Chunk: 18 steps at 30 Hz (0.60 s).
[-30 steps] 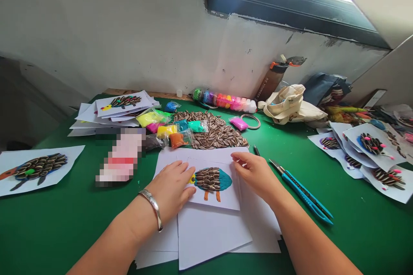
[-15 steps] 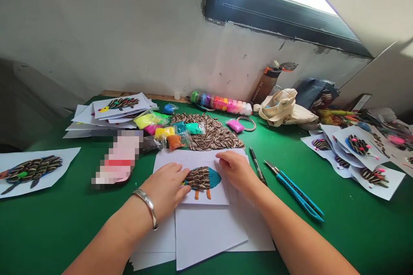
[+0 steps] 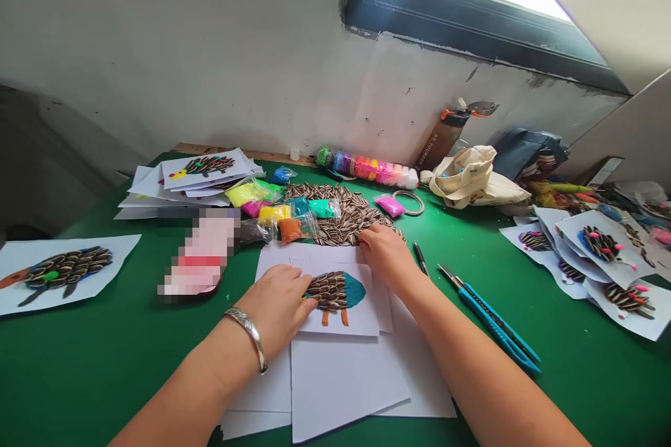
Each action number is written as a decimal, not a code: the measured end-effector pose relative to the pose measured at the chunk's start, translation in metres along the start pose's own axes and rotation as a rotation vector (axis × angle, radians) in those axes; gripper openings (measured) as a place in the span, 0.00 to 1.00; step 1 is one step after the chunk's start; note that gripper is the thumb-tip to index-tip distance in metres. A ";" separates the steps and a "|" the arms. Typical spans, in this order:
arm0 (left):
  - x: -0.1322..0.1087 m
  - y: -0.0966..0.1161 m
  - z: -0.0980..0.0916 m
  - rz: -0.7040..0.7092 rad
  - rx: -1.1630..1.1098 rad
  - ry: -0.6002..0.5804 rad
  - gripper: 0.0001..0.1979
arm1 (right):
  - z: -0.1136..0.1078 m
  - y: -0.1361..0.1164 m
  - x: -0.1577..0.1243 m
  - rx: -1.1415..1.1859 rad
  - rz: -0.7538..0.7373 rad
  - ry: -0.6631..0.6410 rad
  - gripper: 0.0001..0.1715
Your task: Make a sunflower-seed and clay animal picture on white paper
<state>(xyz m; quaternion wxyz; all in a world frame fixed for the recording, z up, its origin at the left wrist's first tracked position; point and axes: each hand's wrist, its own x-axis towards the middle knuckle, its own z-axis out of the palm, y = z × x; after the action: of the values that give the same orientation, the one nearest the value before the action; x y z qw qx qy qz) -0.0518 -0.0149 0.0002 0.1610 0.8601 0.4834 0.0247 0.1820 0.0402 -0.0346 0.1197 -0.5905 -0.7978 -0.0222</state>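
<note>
1. One green tabletop (image 3: pixel 84 377), smooth and faintly glossy, stretched back to a scuffed grey wall (image 3: pixel 210 63); a dark-framed window (image 3: pixel 472 31) let in pale light at the upper right.
2. White paper sheets (image 3: pixel 346 377) overlapped at the near side, and on top of them, between the two forearms, lay the white picture card (image 3: pixel 361 325).
3. That card bore a rounded shape of blue clay (image 3: pixel 356 290), bare toward the right and covered farther left by rows of striped sunflower seeds (image 3: pixel 328 291), above two stubby orange legs (image 3: pixel 326 318).
4. The left hand (image 3: pixel 280 297), a shiny silver bangle (image 3: pixel 250 335) behind it, lay over the card's left part, fingers slightly spread.
5. The right hand (image 3: pixel 385 258) reached past the card's upper right to the near edge of a loose seed heap (image 3: pixel 340 215); its fingertips were bunched, but I could not tell whether they pinched a seed.
6. Crinkly plastic clay packets (image 3: pixel 275 214) lay against the heap's left side.
7. To the right were a slim black pen (image 3: pixel 421 258) and a long turquoise utility knife (image 3: pixel 482 304); a soft cream cloth bag (image 3: pixel 474 178) slumped farther back beside a brown bottle (image 3: pixel 443 138).
</note>
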 end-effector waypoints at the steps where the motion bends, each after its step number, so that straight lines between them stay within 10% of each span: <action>1: 0.000 0.000 0.000 0.000 0.000 0.001 0.13 | 0.001 -0.001 -0.001 -0.014 -0.002 0.004 0.13; 8: -0.001 0.001 -0.001 -0.008 0.005 -0.021 0.12 | -0.011 -0.003 -0.013 0.064 0.010 0.096 0.17; 18: -0.001 0.003 0.002 -0.001 -0.001 -0.008 0.12 | -0.012 -0.023 -0.050 0.847 0.208 0.052 0.08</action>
<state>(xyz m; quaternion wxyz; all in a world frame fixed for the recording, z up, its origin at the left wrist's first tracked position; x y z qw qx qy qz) -0.0493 -0.0172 -0.0006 0.1631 0.8599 0.4832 0.0215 0.1754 -0.0155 -0.0312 0.3730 -0.5657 -0.6695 0.3042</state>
